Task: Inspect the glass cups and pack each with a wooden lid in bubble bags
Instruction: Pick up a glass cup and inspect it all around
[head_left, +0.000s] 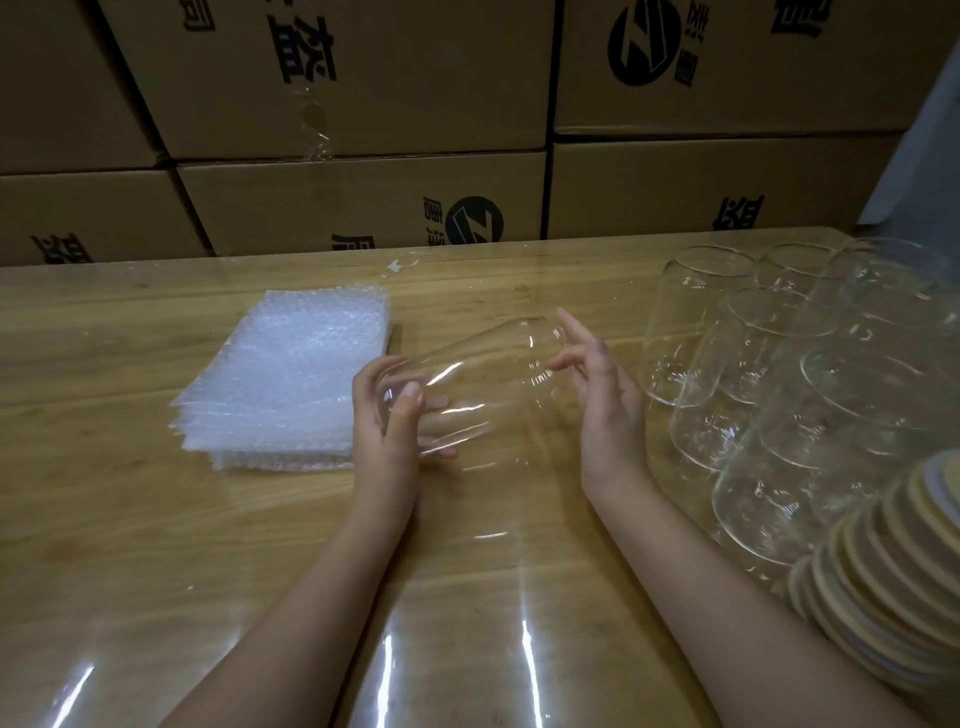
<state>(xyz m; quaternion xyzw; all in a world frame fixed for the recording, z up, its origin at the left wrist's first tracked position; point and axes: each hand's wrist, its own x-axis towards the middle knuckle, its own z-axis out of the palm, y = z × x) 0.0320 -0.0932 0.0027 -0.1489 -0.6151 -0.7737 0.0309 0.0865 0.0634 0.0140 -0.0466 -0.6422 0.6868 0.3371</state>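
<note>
Left hand (387, 415) gripping one end of cup (483, 379), right hand (602, 395) touching the other with straight fingers; best turning it slowly, checking for chips

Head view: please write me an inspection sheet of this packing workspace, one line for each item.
Surface: wooden table, glossy, with light streaks near the front.
Job's things: held glass cup tilted above the table; standing glass cups grouped at right; wooden lids overlapping in a row at front right; stack of bubble bags lying at left.
Clutter: small white scrap near the table's far edge.
Hands: left hand grips one end of the held glass cup; right hand touches the other end with loose fingers.
Cables: nothing seen.
Surroundings: printed cardboard boxes stacked behind the table.
</note>
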